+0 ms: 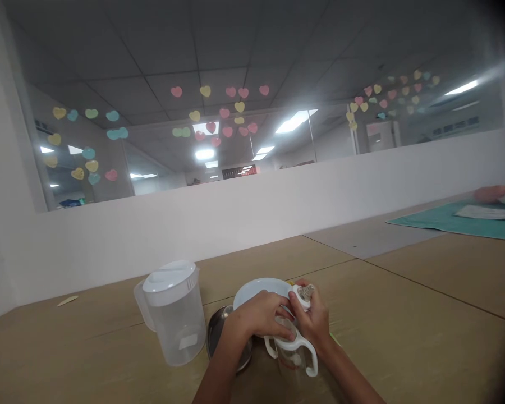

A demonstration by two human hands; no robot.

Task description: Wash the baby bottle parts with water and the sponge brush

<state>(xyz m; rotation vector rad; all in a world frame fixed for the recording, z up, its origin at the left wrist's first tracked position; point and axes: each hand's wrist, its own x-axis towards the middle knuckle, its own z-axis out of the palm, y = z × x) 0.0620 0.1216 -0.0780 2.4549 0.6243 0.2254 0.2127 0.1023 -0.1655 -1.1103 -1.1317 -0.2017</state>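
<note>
A clear sippy cup (293, 358) with two white handles stands on the table in front of me. My left hand (266, 315) lies over its top, fingers curled down onto the white rim. Just right of it, my right hand (313, 317) grips a white cup lid (301, 297) with a clear, ridged part on it, held above the right side of the cup. Behind both hands is a pale blue bowl (256, 287), partly covered by them. A round metal dish (217, 331) sits left of the cup, partly behind my left forearm.
On the left stands a clear plastic pitcher (177, 320) with a white lid. A thin pale flat piece (68, 301) lies near the wall. At far right, a teal cloth (441, 219) carries a white item. A white wall (252, 210) with a window runs behind the table.
</note>
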